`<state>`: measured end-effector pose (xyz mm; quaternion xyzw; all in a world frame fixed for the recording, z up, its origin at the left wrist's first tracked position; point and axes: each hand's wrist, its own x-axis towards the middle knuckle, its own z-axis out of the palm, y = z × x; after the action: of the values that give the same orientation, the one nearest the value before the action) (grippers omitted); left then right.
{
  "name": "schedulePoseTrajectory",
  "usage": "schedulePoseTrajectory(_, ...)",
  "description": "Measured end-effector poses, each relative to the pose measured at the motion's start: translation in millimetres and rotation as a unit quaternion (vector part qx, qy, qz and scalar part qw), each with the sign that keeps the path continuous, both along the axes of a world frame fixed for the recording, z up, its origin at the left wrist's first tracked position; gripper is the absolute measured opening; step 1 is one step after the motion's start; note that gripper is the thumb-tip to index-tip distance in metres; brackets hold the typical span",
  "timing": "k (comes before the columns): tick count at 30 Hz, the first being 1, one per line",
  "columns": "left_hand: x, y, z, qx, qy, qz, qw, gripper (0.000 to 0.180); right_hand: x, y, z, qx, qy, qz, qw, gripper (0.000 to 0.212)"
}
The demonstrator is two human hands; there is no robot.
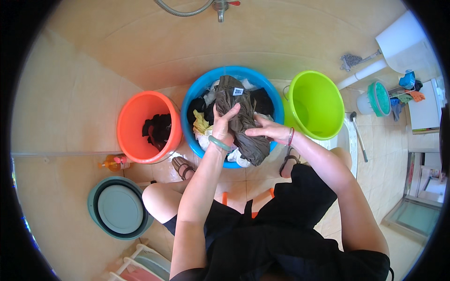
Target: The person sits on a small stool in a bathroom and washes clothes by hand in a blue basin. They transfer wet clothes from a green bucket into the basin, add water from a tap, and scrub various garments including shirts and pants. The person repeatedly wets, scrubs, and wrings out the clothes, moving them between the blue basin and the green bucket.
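A bunched, wet-looking dark brown garment [243, 122] with a white label lies lengthwise over the blue basin [280, 108]. My left hand [223, 125] closes on its left side, the thumb across the cloth. From the other side my right hand [269, 129] holds its lower part, thumb on top and some fingers hidden. Whether it is a shirt or trousers I cannot tell. Beneath and around it in the basin are black clothes [263, 102], a yellow cloth [200, 122] and white pieces [239, 158].
Left of the basin stands an orange bucket [129, 127] with dark cloth [158, 130] inside; right, a lime green bucket [330, 105]. A grey-green folding basin [94, 218] and an orange bottle [115, 162] are at lower left. A tap [220, 11] with a hose is above.
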<state>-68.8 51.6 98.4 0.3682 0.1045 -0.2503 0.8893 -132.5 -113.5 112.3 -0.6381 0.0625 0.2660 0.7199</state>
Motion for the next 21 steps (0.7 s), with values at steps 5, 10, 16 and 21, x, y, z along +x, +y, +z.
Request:
schedulePoseTrajectory(5, 4.2, -7.4, -19.5, 0.300, 0.119, 0.135, 0.937, 0.084, -3.8, -11.2, 41.2, -0.500, -0.241, -0.042, 0.831, 0.049)
schedulePoseTrajectory(10, -3.6, -6.1, -35.1, 0.069, 0.188, -0.050, 0.978, 0.076, -1.2, -71.8, 63.9, -0.109, -0.128, -0.249, 0.954, 0.038)
schedulePoseTrajectory(16, -44.6, -116.5, 41.5, 0.028, 0.034, -0.293, 0.955, 0.041, -14.7, -145.2, 75.7, -0.013, -0.053, -0.334, 0.941, 0.049)
schedulePoseTrajectory(21, -34.4, -173.2, 35.3, 0.172, 0.088, -0.277, 0.941, 0.033, -47.7, -221.6, 63.8, -0.104, -0.026, -0.464, 0.880, 0.045)
